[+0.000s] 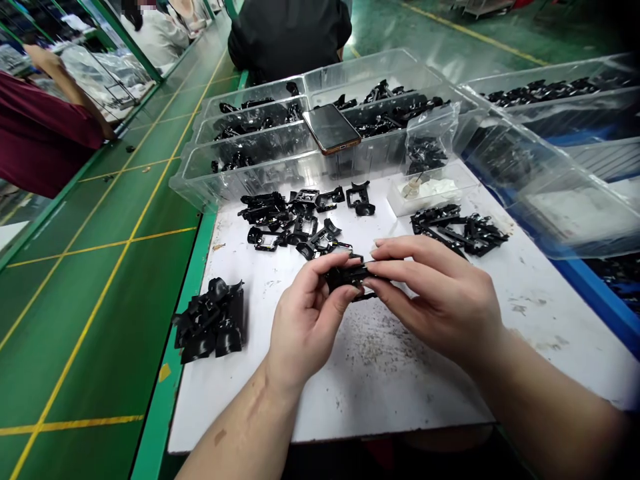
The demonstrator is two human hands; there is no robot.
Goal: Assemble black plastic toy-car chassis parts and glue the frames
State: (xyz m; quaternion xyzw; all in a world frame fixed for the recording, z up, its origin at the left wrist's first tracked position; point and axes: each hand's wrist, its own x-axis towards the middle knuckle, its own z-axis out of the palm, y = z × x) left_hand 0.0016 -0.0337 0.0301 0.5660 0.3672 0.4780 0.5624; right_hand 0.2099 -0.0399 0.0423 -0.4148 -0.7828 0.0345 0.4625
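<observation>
Both my hands meet over the middle of the white work board (pixel 400 393). My left hand (pixel 307 313) grips a black plastic part (pixel 345 275) between thumb and fingers. Thumb and fingertips of my right hand (pixel 440 293) pinch the same part at its right end. Much of its shape is hidden by the fingers. Just beyond lie loose black plastic frames (pixel 303 227) in a loose cluster. A stacked pile of black parts (pixel 213 320) sits to the left, and a heap of slim black pieces (pixel 460 230) lies at the right.
Behind the board stands a clear divided tray (pixel 260 147) of black parts, with a phone (pixel 331 128) resting across its dividers. A small white box (pixel 430 190) holds a little bottle and white material. Green conveyor (pixel 100 253) runs along the left; other people sit beyond.
</observation>
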